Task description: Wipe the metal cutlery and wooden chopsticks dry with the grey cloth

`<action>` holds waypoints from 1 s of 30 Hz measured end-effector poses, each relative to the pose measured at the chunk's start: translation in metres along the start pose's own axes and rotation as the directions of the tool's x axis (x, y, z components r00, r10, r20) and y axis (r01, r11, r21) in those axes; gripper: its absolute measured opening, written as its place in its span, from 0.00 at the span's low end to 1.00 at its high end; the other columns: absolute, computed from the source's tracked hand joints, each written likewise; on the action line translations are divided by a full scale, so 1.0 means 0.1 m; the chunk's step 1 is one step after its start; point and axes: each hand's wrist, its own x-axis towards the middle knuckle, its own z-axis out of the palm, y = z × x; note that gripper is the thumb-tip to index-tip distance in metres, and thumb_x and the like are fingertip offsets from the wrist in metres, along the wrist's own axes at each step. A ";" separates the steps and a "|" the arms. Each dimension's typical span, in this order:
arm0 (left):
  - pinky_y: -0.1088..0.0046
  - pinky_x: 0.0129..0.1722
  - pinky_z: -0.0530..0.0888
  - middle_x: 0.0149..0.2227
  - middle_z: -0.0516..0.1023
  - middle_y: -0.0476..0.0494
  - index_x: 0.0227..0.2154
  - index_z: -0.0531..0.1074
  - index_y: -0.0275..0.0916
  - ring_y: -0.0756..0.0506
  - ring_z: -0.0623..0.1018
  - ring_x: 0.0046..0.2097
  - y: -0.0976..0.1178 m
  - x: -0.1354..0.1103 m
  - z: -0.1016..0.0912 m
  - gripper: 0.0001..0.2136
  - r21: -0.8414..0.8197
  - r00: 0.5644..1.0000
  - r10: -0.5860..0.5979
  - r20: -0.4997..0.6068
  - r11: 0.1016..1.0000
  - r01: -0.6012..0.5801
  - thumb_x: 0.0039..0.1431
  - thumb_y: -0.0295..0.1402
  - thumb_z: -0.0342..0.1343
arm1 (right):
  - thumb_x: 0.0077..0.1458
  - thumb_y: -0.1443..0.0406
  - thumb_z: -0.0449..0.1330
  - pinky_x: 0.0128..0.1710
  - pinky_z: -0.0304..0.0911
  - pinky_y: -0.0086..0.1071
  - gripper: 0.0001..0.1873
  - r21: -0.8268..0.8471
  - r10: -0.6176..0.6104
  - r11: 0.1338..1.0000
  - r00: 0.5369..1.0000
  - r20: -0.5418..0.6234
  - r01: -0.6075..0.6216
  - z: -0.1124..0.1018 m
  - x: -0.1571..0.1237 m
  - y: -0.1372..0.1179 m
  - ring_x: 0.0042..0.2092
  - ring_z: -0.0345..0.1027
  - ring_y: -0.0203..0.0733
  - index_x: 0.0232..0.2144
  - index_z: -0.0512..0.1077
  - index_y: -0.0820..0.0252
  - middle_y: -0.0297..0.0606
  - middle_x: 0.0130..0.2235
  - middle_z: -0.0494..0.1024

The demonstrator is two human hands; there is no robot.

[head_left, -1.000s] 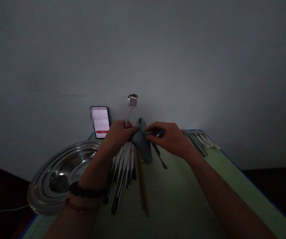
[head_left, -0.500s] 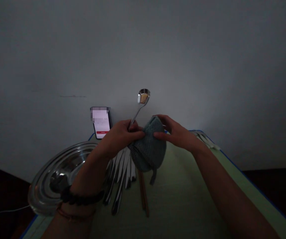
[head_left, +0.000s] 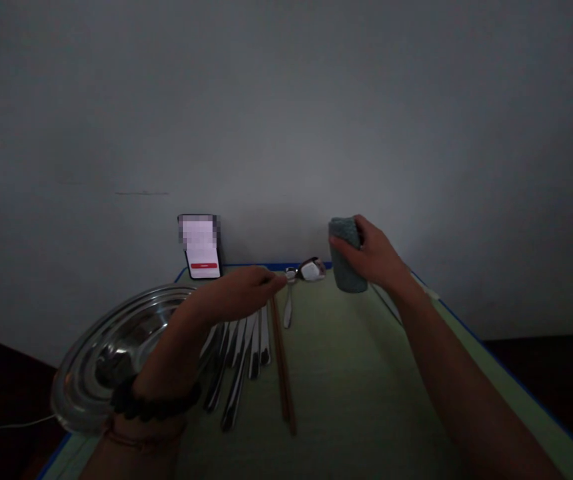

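My left hand (head_left: 241,290) is closed, its fingertips pinching a shiny metal spoon (head_left: 312,269) whose bowl points right, low over the far part of the table. Most of that spoon's handle is hidden by the fingers. Just beneath it, a second spoon (head_left: 288,310) lies with its handle towards me. On the right, my right hand (head_left: 374,253) grips a folded grey-green cloth (head_left: 347,267), held up apart from the spoon. Between the hands and nearer to me lie brown chopsticks (head_left: 281,367), with several metal knives (head_left: 239,373) to their left.
A wide metal basin (head_left: 79,373) stands at the left edge, partly behind my left forearm. A lit phone (head_left: 204,250) leans against the wall at the back. The green table (head_left: 356,400) has blue edging. Pale-handled cutlery (head_left: 431,293) lies at the far right, partly hidden.
My left hand has lowered the spoon from upright to nearly flat, close above the table. The cloth has come away from the left hand and moved right with my right hand.
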 end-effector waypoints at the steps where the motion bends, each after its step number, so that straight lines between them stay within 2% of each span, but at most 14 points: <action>1: 0.78 0.20 0.57 0.18 0.65 0.51 0.18 0.68 0.39 0.50 0.65 0.21 0.01 0.00 -0.01 0.19 0.031 1.000 0.011 -0.005 0.999 -0.011 0.55 0.46 0.46 | 0.50 0.58 0.56 0.32 0.59 0.32 0.11 0.040 -0.065 0.997 0.991 0.114 0.061 0.00 -0.02 -0.06 0.31 0.64 0.38 0.31 0.65 0.60 0.35 0.30 0.71; 3: 0.77 0.21 0.57 0.18 0.65 0.51 0.20 0.70 0.38 0.50 0.66 0.22 0.01 0.00 -0.02 0.19 0.109 1.000 0.021 -0.009 0.994 -0.020 0.56 0.46 0.45 | 0.55 0.58 0.51 0.38 0.61 0.31 0.12 0.156 -0.206 0.974 0.931 0.303 0.165 0.01 -0.06 -0.17 0.38 0.66 0.37 0.33 0.68 0.59 0.37 0.36 0.73; 5: 0.76 0.22 0.56 0.18 0.67 0.50 0.22 0.72 0.38 0.50 0.67 0.21 0.01 0.00 -0.04 0.19 0.179 0.999 0.032 -0.024 0.983 -0.027 0.56 0.46 0.44 | 0.59 0.59 0.45 0.44 0.60 0.32 0.15 0.231 -0.281 0.951 0.891 0.357 0.208 0.04 -0.09 -0.21 0.44 0.66 0.37 0.35 0.70 0.58 0.38 0.42 0.73; 6: 0.76 0.22 0.56 0.17 0.68 0.50 0.24 0.73 0.38 0.49 0.67 0.21 0.01 0.00 -0.05 0.19 0.205 0.998 0.044 -0.037 0.978 -0.035 0.56 0.46 0.44 | 0.60 0.60 0.44 0.46 0.59 0.32 0.16 0.244 -0.284 0.948 0.893 0.350 0.206 0.07 -0.09 -0.20 0.46 0.65 0.37 0.38 0.70 0.57 0.38 0.45 0.73; 8: 0.75 0.23 0.56 0.18 0.70 0.49 0.25 0.74 0.38 0.49 0.68 0.22 0.02 -0.02 -0.07 0.19 0.242 0.995 0.085 -0.060 0.968 -0.068 0.57 0.45 0.44 | 0.57 0.60 0.50 0.45 0.61 0.34 0.15 0.246 -0.246 0.955 0.910 0.332 0.169 0.11 -0.10 -0.17 0.44 0.66 0.37 0.46 0.67 0.56 0.40 0.47 0.72; 10: 0.75 0.24 0.56 0.19 0.71 0.48 0.26 0.74 0.38 0.49 0.68 0.22 0.05 -0.04 -0.08 0.19 0.281 0.988 0.139 -0.067 0.953 -0.115 0.58 0.44 0.44 | 0.52 0.59 0.57 0.43 0.62 0.35 0.23 0.240 -0.209 0.962 0.916 0.341 0.130 0.15 -0.10 -0.13 0.43 0.65 0.38 0.50 0.63 0.57 0.41 0.47 0.71; 13: 0.75 0.24 0.55 0.18 0.69 0.50 0.24 0.73 0.38 0.50 0.66 0.21 0.11 -0.07 -0.09 0.18 0.346 0.978 0.197 -0.064 0.924 -0.163 0.59 0.43 0.43 | 0.48 0.57 0.60 0.41 0.63 0.34 0.20 0.268 -0.195 0.959 0.897 0.397 0.090 0.17 -0.11 -0.12 0.42 0.66 0.39 0.43 0.68 0.59 0.40 0.42 0.72; 17: 0.75 0.23 0.54 0.15 0.64 0.52 0.22 0.70 0.39 0.51 0.63 0.19 0.16 -0.09 -0.10 0.18 0.372 0.970 0.232 -0.079 0.909 -0.187 0.59 0.43 0.43 | 0.49 0.56 0.59 0.30 0.64 0.30 0.14 0.404 -0.154 0.912 0.862 0.483 -0.063 0.15 -0.12 -0.16 0.30 0.67 0.35 0.35 0.70 0.59 0.33 0.30 0.74; 21: 0.75 0.22 0.53 0.14 0.61 0.53 0.19 0.66 0.39 0.52 0.62 0.19 0.18 -0.08 -0.12 0.18 0.351 0.964 0.240 -0.115 0.917 -0.187 0.58 0.43 0.43 | 0.49 0.59 0.59 0.31 0.63 0.28 0.11 0.471 -0.160 0.881 0.903 0.399 -0.053 0.11 -0.11 -0.20 0.31 0.68 0.34 0.32 0.71 0.60 0.32 0.30 0.75; 24: 0.74 0.22 0.53 0.14 0.58 0.54 0.17 0.63 0.40 0.52 0.61 0.19 0.21 -0.09 -0.13 0.17 0.321 0.956 0.236 -0.175 0.931 -0.171 0.57 0.43 0.43 | 0.50 0.59 0.58 0.32 0.64 0.28 0.11 0.508 -0.130 0.861 0.956 0.264 -0.023 0.11 -0.11 -0.27 0.32 0.69 0.34 0.33 0.72 0.59 0.32 0.31 0.76; 27: 0.75 0.22 0.53 0.13 0.56 0.54 0.16 0.61 0.39 0.52 0.59 0.18 0.24 -0.08 -0.12 0.17 0.263 0.941 0.217 -0.258 0.953 -0.147 0.56 0.42 0.44 | 0.51 0.55 0.57 0.33 0.65 0.29 0.14 0.550 -0.008 0.835 0.999 0.039 -0.015 0.20 -0.14 -0.37 0.33 0.70 0.36 0.33 0.71 0.59 0.34 0.31 0.77; 30: 0.75 0.21 0.54 0.14 0.56 0.55 0.16 0.61 0.39 0.53 0.59 0.18 0.27 -0.05 -0.07 0.17 0.205 0.929 0.216 -0.301 0.966 -0.158 0.56 0.41 0.43 | 0.54 0.52 0.51 0.33 0.67 0.31 0.18 0.651 0.130 0.758 0.987 -0.091 -0.040 0.35 -0.18 -0.44 0.34 0.72 0.38 0.37 0.68 0.59 0.39 0.33 0.78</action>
